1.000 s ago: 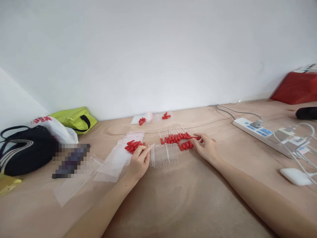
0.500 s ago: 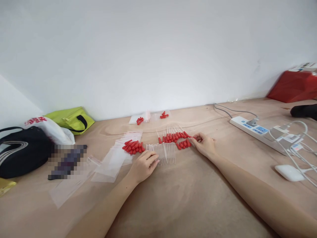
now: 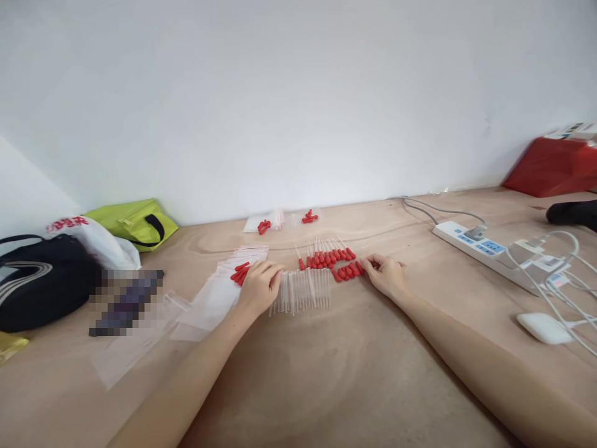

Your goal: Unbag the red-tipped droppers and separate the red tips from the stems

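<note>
My left hand [image 3: 260, 287] is over the right part of a pile of red rubber dropper bulbs [image 3: 239, 272], hiding many of them. Its fingers are bent and extend rightward, thumb a little apart; I see nothing held. Beside it lies a row of clear thin tubes [image 3: 303, 291]. My right hand [image 3: 385, 274] rests on the table, fingertips pinched on a red dropper bulb [image 3: 359, 267] at the right end of the front row. Behind that row lie assembled droppers [image 3: 331, 256], red bulbs towards me and clear tubes pointing away.
Clear zip bags [image 3: 205, 311] lie fanned out at left. Two small bags with red bulbs [image 3: 263, 226] lie near the wall. A black bag [image 3: 46, 283] and a green bag [image 3: 135, 224] are farther left. A power strip [image 3: 485, 252] with cables and a white charger [image 3: 545, 327] stand at right.
My left hand has moved left from the clear tubes onto the pile of red bulbs. My right hand has stayed nearly in place; the red bulb at its fingertips now lies at the front row's end.
</note>
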A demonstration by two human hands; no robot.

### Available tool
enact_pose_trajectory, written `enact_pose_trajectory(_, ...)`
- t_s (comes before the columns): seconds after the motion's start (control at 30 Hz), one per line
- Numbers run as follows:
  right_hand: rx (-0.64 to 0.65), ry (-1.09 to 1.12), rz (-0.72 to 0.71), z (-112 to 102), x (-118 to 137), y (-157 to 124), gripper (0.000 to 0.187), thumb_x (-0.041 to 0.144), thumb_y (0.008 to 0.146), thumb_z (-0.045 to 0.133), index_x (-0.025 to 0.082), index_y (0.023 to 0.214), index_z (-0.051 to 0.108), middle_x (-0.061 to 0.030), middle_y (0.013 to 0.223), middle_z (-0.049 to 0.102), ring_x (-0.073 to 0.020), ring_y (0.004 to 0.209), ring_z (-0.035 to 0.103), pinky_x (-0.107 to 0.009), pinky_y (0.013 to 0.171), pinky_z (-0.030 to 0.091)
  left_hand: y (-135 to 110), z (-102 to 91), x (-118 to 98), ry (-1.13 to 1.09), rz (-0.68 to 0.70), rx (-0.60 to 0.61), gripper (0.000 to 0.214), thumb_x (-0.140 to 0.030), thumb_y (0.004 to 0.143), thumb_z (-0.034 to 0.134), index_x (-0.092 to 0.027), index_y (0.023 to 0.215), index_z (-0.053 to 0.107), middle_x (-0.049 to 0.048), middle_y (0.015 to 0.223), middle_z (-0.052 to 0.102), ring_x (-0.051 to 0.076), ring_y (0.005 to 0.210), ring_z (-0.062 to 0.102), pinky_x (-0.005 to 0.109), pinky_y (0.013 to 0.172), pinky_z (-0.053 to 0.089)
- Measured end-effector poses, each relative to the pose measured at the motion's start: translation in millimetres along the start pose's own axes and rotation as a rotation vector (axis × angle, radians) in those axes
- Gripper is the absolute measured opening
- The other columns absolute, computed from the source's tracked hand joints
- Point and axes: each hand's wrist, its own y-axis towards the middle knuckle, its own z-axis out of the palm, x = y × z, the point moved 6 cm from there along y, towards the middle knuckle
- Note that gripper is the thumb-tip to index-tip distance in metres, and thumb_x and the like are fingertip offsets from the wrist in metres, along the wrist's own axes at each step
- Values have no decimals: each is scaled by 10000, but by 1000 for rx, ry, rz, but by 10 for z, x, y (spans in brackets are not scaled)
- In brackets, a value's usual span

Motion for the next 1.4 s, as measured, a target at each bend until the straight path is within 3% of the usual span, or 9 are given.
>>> enact_pose_trajectory(0.2,11,-18,40,24,-58,22,320,425,795,389,244,731,646,2,628,646,-184,687,571,-362,766,269,468,512,228,146,259,366,267,-87,754,502,-206,967,610,55,978,591,184,914,532,342,801,423)
enact_pose_trajectory(0.47,-10,7,46,-19,-15,6,299,430,784,418,243,711,639,7,610,634,-191,689,566,-377,775,267,634,812,306,158,426,478,157,-88,760,513,-207,771,616,27,815,639,147,806,564,277,756,386)
enact_pose_trajectory(0.6,-37,6,31,-45,7,-9,314,442,789,412,234,712,634,3,584,616,-193,681,559,-387,783,265,681,689,379,163,410,418,156,-80,761,498,-192,737,604,6,739,645,134,728,569,271,739,388)
enact_pose_trajectory(0.73,-162,106,-68,-132,99,-39,321,425,809,402,207,732,625,-21,671,643,-180,697,553,-357,775,284,587,338,379,200,280,233,217,-116,838,378,-156,819,591,43,777,650,157,736,573,349,796,373)
enact_pose_trajectory(0.83,-278,159,-218,-229,248,-127,276,385,821,425,191,766,615,-30,713,644,-165,709,543,-340,776,290,302,24,169,211,185,70,241,-141,871,334,-152,882,574,53,822,659,165,747,583,388,837,352)
enact_pose_trajectory(0.93,-274,157,-436,-261,487,-293,219,331,836,445,201,789,615,-26,753,642,-149,735,539,-334,786,286,-66,-206,-197,107,194,-74,184,-127,845,421,-179,929,577,13,790,671,142,749,595,350,830,360)
enact_pose_trajectory(1.03,-193,103,-667,-213,760,-517,192,349,824,491,226,893,622,-29,851,640,-152,795,534,-349,817,274,-325,-237,-491,72,226,-78,208,-94,831,420,-184,902,593,11,768,672,139,739,597,351,825,359)
enact_pose_trajectory(1.13,-128,44,-838,-112,965,-709,273,419,794,534,236,979,612,-32,898,635,-161,819,526,-379,854,249,-423,-207,-612,45,206,-87,224,-78,823,415,-179,903,598,14,754,671,137,731,596,350,827,361)
enact_pose_trajectory(1.4,-106,37,-962,69,1097,-813,164,353,817,531,240,831,649,17,659,617,-128,716,478,-389,882,217,-383,-158,-749,11,242,-104,197,-124,813,471,-206,928,609,-1,737,666,143,742,581,365,849,342)
